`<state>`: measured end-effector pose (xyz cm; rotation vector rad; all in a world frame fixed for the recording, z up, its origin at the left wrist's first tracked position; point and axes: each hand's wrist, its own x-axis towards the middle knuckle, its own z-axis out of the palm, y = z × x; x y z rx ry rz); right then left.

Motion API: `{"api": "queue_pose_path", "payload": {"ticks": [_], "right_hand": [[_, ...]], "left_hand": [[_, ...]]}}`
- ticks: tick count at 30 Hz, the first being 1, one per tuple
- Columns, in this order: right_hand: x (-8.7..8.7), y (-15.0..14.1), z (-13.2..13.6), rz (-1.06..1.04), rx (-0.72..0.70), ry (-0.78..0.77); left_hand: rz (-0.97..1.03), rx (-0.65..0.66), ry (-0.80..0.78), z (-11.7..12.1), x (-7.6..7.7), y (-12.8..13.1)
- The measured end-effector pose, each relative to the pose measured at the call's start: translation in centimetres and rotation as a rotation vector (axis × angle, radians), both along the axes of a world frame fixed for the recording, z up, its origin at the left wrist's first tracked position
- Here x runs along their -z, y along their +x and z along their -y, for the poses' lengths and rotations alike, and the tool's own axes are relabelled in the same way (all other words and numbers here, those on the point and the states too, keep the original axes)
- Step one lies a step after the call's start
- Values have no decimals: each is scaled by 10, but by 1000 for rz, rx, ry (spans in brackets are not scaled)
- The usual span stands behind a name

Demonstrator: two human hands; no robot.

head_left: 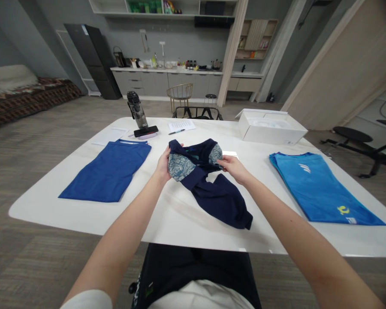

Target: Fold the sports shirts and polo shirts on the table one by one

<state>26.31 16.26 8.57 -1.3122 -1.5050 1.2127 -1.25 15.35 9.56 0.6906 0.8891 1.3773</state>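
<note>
Holding navy garment [217, 193] with paisley patches over middle of white tabletop [193, 234]. Gripping left side of cloth with left hand [163, 165], fingers closed on it; pinching paisley part at right between thumb and fingers of right hand [233, 167]. Showing dark blue shirt [109, 171] at left, bright blue shirt [321, 184] at right, open white box [272, 133] farther back.

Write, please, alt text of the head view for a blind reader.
The left hand and right hand hold a navy garment with paisley patches over a white table, between a plain blue garment and a brighter blue printed one.
</note>
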Motion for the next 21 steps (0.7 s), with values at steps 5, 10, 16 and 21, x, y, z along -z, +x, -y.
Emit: {"api": "queue_pose_path", "payload": {"ticks": [5, 10, 16, 21], "right_hand": [[-21, 47, -1, 83, 91, -15], [-27, 57, -4, 367, 51, -22], [2, 55, -17, 618, -51, -178], [22, 42, -28, 910, 43, -89]], "left_hand": [[-28, -23, -11, -28, 2, -17], [-258, 63, -211, -39, 19, -6], [-405, 115, -265, -24, 40, 7], [-567, 47, -85, -13, 59, 10]]}}
